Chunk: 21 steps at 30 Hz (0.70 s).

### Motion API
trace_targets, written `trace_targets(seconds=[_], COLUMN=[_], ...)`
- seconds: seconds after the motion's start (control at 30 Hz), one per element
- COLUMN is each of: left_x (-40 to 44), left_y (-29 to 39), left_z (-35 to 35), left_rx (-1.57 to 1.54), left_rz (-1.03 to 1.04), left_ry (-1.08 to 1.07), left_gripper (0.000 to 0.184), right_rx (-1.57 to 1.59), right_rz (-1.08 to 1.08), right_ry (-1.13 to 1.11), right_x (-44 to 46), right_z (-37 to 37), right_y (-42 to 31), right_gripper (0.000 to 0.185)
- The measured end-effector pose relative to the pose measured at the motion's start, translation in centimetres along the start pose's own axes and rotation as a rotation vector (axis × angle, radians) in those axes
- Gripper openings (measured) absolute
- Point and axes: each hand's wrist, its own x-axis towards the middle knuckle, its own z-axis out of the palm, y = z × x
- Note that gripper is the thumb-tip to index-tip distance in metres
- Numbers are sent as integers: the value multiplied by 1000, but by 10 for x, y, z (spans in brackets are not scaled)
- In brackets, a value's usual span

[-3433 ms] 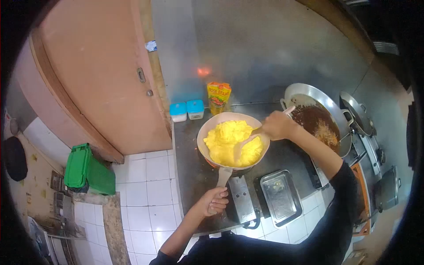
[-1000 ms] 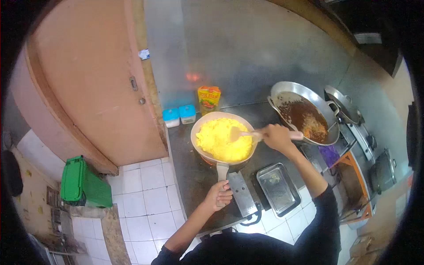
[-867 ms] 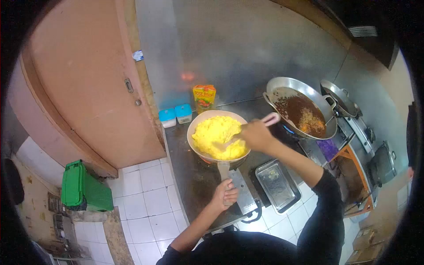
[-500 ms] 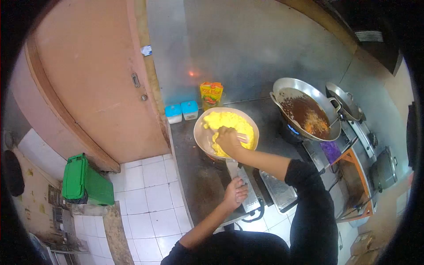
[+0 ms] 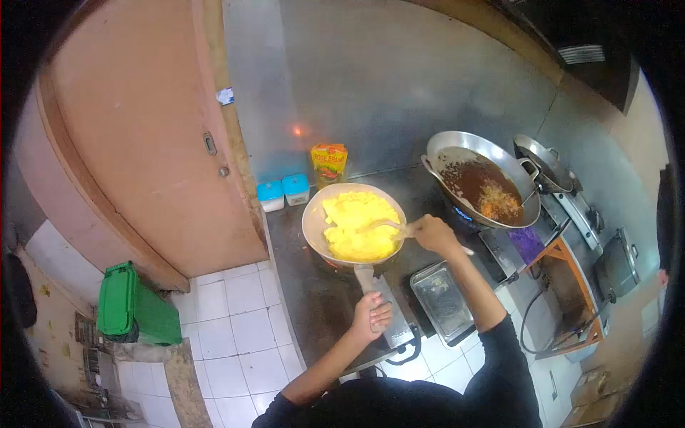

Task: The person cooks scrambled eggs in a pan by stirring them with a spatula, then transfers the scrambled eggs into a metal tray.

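A light-coloured frying pan [image 5: 312, 227] sits on a burner on the dark counter, with its handle pointing toward me. Soft yellow food [image 5: 357, 214] fills much of it, with bare pan showing along the left side. My left hand [image 5: 372, 316] is wrapped round the pan's handle. My right hand [image 5: 437, 235] grips a pinkish spatula [image 5: 382, 224] just past the pan's right edge, and its blade lies in the yellow food. The spatula's far end pokes out on the right side of my hand.
A wok [image 5: 474, 143] of brown oil with frying bits stands over a blue flame at right. Near the wall are two blue-lidded tubs [image 5: 295, 187] and a yellow pouch [image 5: 329, 162]. A metal tray [image 5: 441, 299] lies right of the stove; a green bin [image 5: 135, 307] stands left.
My right hand has moved from over the pan to its right side, still with the spatula. The yellow food is spread differently. My left hand has stayed on the handle.
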Motion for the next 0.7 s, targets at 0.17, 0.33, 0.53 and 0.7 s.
trace_targets(seconds=[0.17, 0.33, 0.53, 0.7], left_x=[13, 22, 23, 23], left_y=[-12, -24, -24, -23], left_z=[10, 20, 17, 15], left_rx=[-94, -166, -153, -154], left_rz=[-9, 51, 42, 42], left_ry=[-65, -116, -167, -150], left_gripper=[26, 26, 25, 24], right_rx=[-175, -456, -206, 90], right_rz=[60, -156, -75, -10], right_ry=[-197, -220, 6, -7], right_x=[10, 11, -5, 18], right_z=[-46, 3, 67, 72], right_y=[-16, -21, -21, -21], right_gripper=[31, 30, 24, 23])
